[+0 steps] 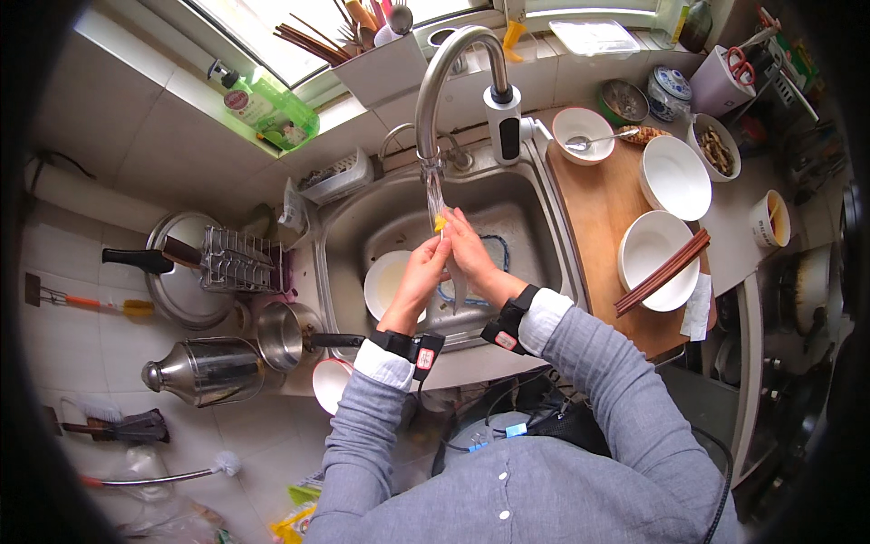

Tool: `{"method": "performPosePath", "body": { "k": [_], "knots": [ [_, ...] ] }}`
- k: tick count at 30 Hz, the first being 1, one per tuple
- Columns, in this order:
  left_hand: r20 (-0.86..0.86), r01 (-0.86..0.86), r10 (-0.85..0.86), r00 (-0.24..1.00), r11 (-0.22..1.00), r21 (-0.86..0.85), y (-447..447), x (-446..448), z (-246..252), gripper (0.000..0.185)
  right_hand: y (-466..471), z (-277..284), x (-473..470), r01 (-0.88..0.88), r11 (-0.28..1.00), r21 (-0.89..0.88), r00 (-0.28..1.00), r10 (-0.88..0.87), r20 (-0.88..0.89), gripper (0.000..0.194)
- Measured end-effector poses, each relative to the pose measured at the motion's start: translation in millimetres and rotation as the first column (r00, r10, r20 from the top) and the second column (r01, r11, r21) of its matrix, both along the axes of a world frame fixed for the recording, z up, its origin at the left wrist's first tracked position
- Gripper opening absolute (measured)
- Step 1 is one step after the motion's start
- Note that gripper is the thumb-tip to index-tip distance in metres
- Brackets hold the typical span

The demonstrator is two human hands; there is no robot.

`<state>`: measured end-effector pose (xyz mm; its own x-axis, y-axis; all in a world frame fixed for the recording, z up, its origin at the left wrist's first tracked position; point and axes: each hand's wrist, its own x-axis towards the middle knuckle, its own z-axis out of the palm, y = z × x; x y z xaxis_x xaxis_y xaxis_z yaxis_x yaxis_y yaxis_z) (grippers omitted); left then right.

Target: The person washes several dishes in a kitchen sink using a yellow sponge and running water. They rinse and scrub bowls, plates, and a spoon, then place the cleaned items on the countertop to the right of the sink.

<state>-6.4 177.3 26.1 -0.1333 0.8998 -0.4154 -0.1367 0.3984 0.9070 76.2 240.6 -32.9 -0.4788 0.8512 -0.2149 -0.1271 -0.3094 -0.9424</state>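
Both hands are over the stainless steel sink (pixel 537 204), where water runs down from the curved faucet (pixel 423 88). My left hand (pixel 423 268) pinches a small yellow item (pixel 440 223) with a thin pale stem, right in the stream; its exact kind is not clear. Against it lies my right hand (pixel 472 251), its fingers straight and close together, the palm turned toward the left hand. Whether the right fingers also grip the item is hidden. Beneath my left hand, a white bowl (pixel 380 282) sits in the sink. A blue-edged item (pixel 499 255) lies on the sink bottom.
On the right, a wooden cutting board (pixel 591 197) bears white bowls (pixel 676 178), one with brown chopsticks (pixel 663 272) across it. A saucepan (pixel 280 336) and a red-rimmed bowl (pixel 331 385) stand left of the sink. Green soap bottle (pixel 272 112) stands on the sill.
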Motion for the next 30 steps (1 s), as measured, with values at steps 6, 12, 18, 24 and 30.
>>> {"method": "performPosePath", "body": {
  "k": [6,12,18,24,30],
  "knots": [
    [0.087,-0.122,0.110,0.990,0.980,0.155,-16.1,-15.3,1.6,0.029,1.2,-15.6,-6.6,0.131,0.978,0.162,0.991,-0.126,-0.039,0.051],
    [0.264,-0.361,0.315,0.912,0.920,0.152,-24.7,-11.7,-9.9,0.027,-37.5,-19.5,13.6,-0.225,0.939,0.258,0.903,0.102,0.417,0.056],
    [0.266,-0.292,0.258,0.929,0.952,0.096,-39.9,-7.4,-10.8,0.027,1.2,-42.4,-6.2,-0.166,0.894,0.416,0.874,-0.063,0.483,0.062],
    [0.378,-0.354,0.298,0.877,0.931,0.088,-27.3,0.1,-11.5,0.026,-5.0,-68.1,28.4,0.141,0.968,0.206,0.813,-0.232,0.534,0.054],
    [0.402,-0.360,0.320,0.858,0.932,0.027,11.4,-4.8,-20.3,0.027,-14.3,-70.5,68.2,0.257,0.964,-0.065,0.869,-0.201,0.452,0.033]
  ]
}}
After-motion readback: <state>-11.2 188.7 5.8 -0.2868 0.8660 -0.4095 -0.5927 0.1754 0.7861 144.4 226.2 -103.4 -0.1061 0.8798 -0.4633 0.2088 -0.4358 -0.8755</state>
